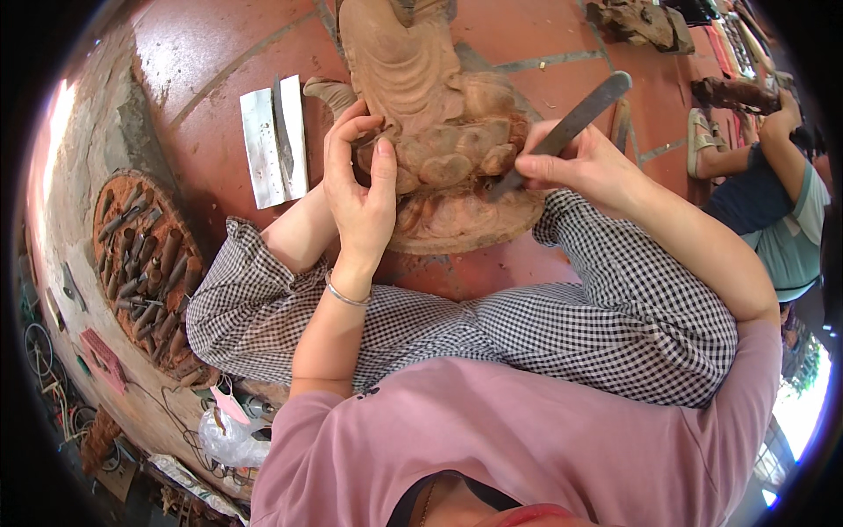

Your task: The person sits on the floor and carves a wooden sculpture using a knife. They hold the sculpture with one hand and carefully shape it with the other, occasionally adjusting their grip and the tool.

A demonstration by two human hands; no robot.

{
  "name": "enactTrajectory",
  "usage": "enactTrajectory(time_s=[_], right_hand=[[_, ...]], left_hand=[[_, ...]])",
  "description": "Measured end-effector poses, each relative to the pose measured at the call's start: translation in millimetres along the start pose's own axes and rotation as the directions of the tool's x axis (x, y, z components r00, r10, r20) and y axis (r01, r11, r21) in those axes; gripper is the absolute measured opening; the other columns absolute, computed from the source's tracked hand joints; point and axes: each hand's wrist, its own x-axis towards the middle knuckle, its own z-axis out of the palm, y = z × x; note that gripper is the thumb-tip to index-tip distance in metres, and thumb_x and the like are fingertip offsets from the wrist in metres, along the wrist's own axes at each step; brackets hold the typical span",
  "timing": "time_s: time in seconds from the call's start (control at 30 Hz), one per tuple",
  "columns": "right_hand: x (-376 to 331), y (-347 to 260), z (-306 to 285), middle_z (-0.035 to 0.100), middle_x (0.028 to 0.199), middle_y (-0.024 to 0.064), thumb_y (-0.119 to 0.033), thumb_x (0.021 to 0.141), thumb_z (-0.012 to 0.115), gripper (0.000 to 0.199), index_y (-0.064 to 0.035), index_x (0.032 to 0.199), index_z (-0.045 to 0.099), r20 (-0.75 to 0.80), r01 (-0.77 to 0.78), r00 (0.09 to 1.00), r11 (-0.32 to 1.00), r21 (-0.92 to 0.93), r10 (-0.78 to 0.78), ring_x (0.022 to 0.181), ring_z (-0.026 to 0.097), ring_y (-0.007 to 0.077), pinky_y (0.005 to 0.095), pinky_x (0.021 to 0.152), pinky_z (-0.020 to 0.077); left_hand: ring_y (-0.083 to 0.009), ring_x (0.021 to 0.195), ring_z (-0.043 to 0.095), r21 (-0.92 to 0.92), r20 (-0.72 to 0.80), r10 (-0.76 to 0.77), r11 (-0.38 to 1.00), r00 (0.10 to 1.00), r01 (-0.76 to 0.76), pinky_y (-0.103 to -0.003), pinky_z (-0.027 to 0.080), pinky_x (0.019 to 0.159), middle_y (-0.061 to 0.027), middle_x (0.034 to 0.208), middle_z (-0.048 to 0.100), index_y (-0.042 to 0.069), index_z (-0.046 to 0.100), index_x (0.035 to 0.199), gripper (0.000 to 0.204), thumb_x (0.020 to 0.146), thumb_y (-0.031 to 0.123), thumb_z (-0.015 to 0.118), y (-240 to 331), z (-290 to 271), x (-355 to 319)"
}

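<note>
A brown wood carving (413, 97) stands on the tiles before my crossed legs, with draped folds above, rounded petal shapes round its middle and a broad base (465, 224). Against its left side rests my left hand (360, 180), fingers curved and thumb apart, gripping the carved edge. My right hand (575, 162) is closed around a flat grey metal scraper (587, 112). The rounded end of this tool sticks up to the right, and its lower end meets the carving just above the base. Some right fingertips are hidden behind the carving and tool.
Left of the carving lies a folded white sheet (261, 145) with a dark thin blade (283, 132) on it. A round basket (104, 206) of several carving tools is at the left. Another person (786, 189) sits at the right, near a dark wood piece (641, 25).
</note>
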Motion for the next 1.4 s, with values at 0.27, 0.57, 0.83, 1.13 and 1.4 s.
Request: enactTrajectory(time_s=[0.27, 0.57, 0.83, 1.13, 1.4], right_hand=[[-1, -4, 0, 0.066, 0.086, 0.0021, -0.021, 0.091, 0.071, 0.021, -0.0022, 0.091, 0.063, -0.024, -0.079, 0.996, 0.992, 0.097, 0.082, 0.082, 0.063, 0.0101, 0.0253, 0.076, 0.0549], [-3, -6, 5, 0.061, 0.083, -0.0011, -0.019, 0.093, 0.067, 0.014, -0.0063, 0.091, 0.061, -0.045, -0.104, 0.993, 0.992, 0.067, 0.107, 0.078, 0.056, 0.0073, 0.0226, 0.071, 0.0491], [-8, -16, 14, 0.061, 0.084, -0.0011, -0.019, 0.094, 0.065, 0.016, -0.0032, 0.095, 0.064, -0.026, -0.121, 0.993, 0.977, -0.173, 0.119, 0.076, 0.055, 0.0074, 0.0237, 0.069, 0.0454], [-7, -20, 17, 0.056, 0.08, -0.0028, -0.019, 0.094, 0.065, 0.015, -0.0039, 0.093, 0.064, -0.022, -0.142, 0.99, 0.976, -0.163, 0.141, 0.078, 0.052, 0.0061, 0.0237, 0.07, 0.0447], [-15, -33, 21, 0.063, 0.073, 0.0043, -0.027, 0.092, 0.067, 0.026, -0.0014, 0.091, 0.068, -0.039, 0.127, 0.986, 0.874, -0.469, -0.164, 0.069, 0.059, 0.0146, 0.0289, 0.065, 0.0487]], left_hand=[[-0.0301, 0.125, 0.05, -0.032, -0.008, -0.012, 0.999, 1.0, 0.012, -0.04, 0.037, 0.107, -0.0193, 0.134, 0.053, -0.001, 0.057, 0.114, 0.027, 0.091, 0.013, 0.061, -1, 0, 1], [-0.03, 0.122, 0.052, -0.063, -0.027, 0.003, 0.998, 1.0, -0.005, -0.039, 0.039, 0.105, -0.019, 0.132, 0.055, -0.001, 0.057, 0.113, 0.027, 0.09, 0.011, 0.061, 1, 2, 1], [-0.0301, 0.12, 0.053, -0.055, -0.03, 0.033, 0.998, 0.999, -0.035, -0.039, 0.04, 0.104, -0.0192, 0.131, 0.056, -0.001, 0.057, 0.113, 0.027, 0.09, 0.012, 0.062, -3, 1, 1], [-0.0297, 0.119, 0.054, -0.064, -0.033, 0.004, 0.998, 0.999, -0.006, -0.039, 0.042, 0.102, -0.0191, 0.13, 0.056, -0.001, 0.058, 0.113, 0.027, 0.089, 0.013, 0.063, 0, 1, 1], [-0.03, 0.118, 0.055, -0.038, -0.038, 0.054, 0.998, 0.998, -0.055, -0.039, 0.043, 0.101, -0.0192, 0.129, 0.057, -0.001, 0.058, 0.111, 0.027, 0.089, 0.013, 0.063, -3, 2, 2]])
